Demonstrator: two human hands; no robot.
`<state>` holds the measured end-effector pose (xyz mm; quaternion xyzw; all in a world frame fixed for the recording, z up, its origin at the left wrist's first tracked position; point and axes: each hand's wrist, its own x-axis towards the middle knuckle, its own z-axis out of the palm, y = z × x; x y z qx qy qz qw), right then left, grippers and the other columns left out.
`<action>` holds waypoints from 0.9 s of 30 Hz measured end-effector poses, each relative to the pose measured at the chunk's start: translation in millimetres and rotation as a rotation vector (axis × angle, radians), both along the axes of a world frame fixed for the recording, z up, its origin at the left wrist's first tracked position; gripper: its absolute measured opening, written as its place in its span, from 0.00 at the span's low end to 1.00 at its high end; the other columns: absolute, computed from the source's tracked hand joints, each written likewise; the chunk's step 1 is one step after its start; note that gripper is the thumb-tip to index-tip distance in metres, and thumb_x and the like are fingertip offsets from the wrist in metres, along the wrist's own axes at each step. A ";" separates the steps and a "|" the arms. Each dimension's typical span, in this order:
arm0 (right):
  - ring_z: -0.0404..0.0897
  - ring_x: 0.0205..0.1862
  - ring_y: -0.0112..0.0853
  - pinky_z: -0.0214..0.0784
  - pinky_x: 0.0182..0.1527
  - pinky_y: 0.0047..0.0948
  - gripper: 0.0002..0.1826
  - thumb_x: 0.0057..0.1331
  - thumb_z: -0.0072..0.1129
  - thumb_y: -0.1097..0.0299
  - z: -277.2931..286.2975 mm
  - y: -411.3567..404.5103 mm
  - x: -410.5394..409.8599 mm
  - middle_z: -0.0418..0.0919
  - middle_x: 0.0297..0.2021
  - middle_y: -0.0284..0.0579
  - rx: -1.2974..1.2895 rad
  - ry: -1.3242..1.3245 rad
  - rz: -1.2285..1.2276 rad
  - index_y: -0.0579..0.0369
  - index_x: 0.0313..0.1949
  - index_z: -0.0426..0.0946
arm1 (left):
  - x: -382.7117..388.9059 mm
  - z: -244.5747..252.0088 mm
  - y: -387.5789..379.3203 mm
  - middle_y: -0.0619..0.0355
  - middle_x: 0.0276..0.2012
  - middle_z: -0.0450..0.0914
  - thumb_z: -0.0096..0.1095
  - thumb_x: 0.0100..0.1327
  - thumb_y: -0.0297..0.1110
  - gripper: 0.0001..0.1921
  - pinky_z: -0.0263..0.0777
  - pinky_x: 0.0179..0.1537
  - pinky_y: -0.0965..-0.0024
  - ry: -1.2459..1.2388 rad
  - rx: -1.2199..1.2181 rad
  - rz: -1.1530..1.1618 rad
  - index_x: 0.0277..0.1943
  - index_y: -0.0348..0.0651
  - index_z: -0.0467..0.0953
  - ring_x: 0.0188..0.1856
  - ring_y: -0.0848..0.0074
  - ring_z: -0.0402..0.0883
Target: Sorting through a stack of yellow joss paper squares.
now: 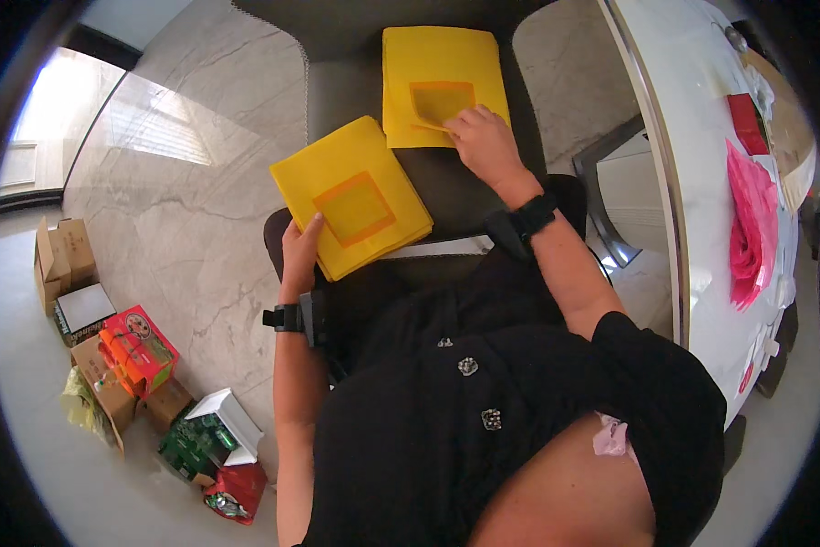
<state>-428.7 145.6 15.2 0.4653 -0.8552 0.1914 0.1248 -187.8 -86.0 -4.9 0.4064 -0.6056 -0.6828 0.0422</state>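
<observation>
My left hand [302, 251] grips the lower left edge of a stack of yellow sheets [334, 158], its thumb on top. The stack rests over my lap and the edge of a dark chair, and its top sheet bears an orange-bordered square window. Farther off on the dark chair seat [341, 85] lies a second yellow stack [440, 55] with a like window. My right hand [481, 140] has its fingertips pinched at the lower edge of that window; whether a sheet edge is between them cannot be told. Both wrists wear black straps.
At right stands a white table [707, 225] with a metal edge, holding pink plastic film [753, 229] and a red box [748, 124]. Cardboard boxes [75, 253], a red carton [151, 342], a white box [242, 424] and a red bag [239, 489] sit on the marble floor at left.
</observation>
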 end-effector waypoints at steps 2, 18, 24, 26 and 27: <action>0.75 0.38 0.39 0.70 0.39 0.36 0.09 0.56 0.57 0.72 11.8 -6.3 8.2 0.75 0.31 0.40 -0.033 0.032 0.016 0.53 0.37 0.79 | 3.5 -4.1 -2.1 0.54 0.47 0.80 0.55 0.68 0.33 0.15 0.73 0.47 0.72 0.009 0.002 0.017 0.53 0.31 0.72 0.45 0.73 0.81; 0.79 0.29 0.36 0.74 0.29 0.33 0.03 0.58 0.53 0.70 -16.9 -51.7 89.7 0.73 0.25 0.40 -0.006 -0.050 0.775 0.52 0.28 0.70 | 1.8 -9.9 -2.1 0.57 0.47 0.80 0.41 0.73 0.50 0.25 0.71 0.48 0.72 0.104 0.048 0.081 0.54 0.34 0.73 0.46 0.75 0.78; 0.80 0.28 0.37 0.75 0.28 0.34 0.03 0.58 0.52 0.70 -27.5 -58.2 96.2 0.73 0.25 0.40 0.041 -0.037 0.782 0.52 0.27 0.69 | -1.1 -0.9 -0.5 0.58 0.44 0.79 0.40 0.73 0.53 0.28 0.68 0.48 0.74 0.064 0.086 0.084 0.52 0.33 0.73 0.46 0.78 0.76; 0.80 0.28 0.37 0.74 0.28 0.34 0.04 0.58 0.53 0.68 -27.0 -60.5 98.0 0.73 0.26 0.40 0.048 -0.037 0.783 0.52 0.28 0.70 | -0.2 -2.8 -2.9 0.58 0.44 0.80 0.43 0.73 0.50 0.25 0.69 0.47 0.73 0.079 0.101 0.089 0.51 0.33 0.74 0.45 0.78 0.77; 0.80 0.28 0.37 0.74 0.28 0.34 0.06 0.58 0.55 0.66 -25.8 -60.2 97.4 0.73 0.26 0.40 0.059 -0.037 0.779 0.52 0.28 0.70 | -2.3 -3.5 -2.9 0.58 0.44 0.80 0.47 0.72 0.47 0.22 0.70 0.47 0.73 0.095 0.120 0.091 0.50 0.32 0.74 0.45 0.77 0.77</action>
